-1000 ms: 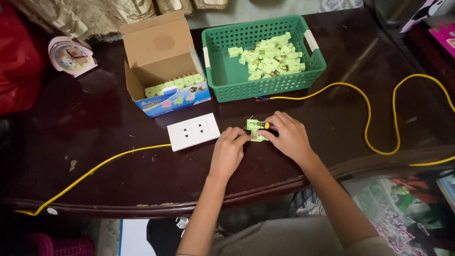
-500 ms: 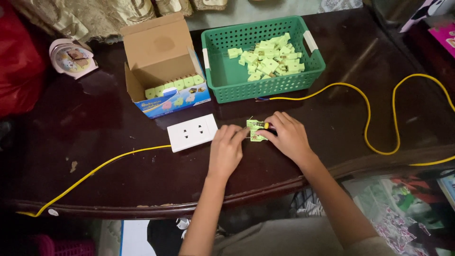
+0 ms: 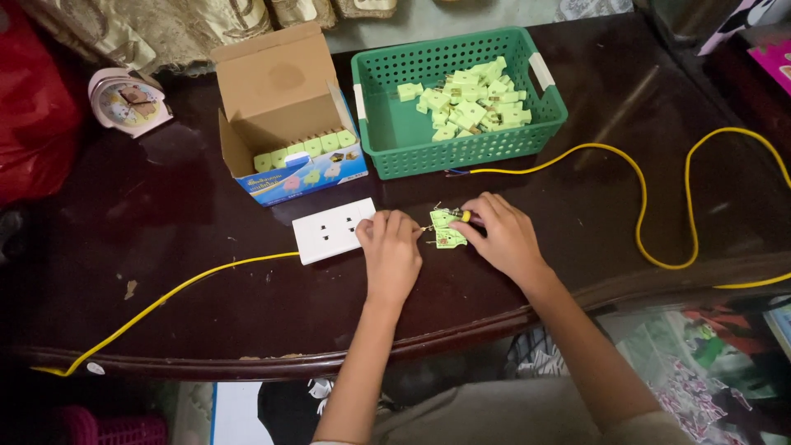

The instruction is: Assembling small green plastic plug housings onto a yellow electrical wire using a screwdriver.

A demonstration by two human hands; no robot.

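A small light-green plug with bare metal prongs lies on the dark wooden table between my hands. My left hand curls its fingertips against the plug's left side. My right hand pinches a small tool with a yellow-and-black handle over the plug's top edge. A white socket plate lies just left of my left hand. From under the plate a yellow cable runs off to the left.
A green plastic basket holding several light-green plugs stands at the back. Left of it is an open cardboard box with a row of the same plugs. Another yellow cable loops on the right. A pink alarm clock sits far left.
Both hands stay at the green plug, with only small shifts of the fingers. Nothing else on the table has moved.
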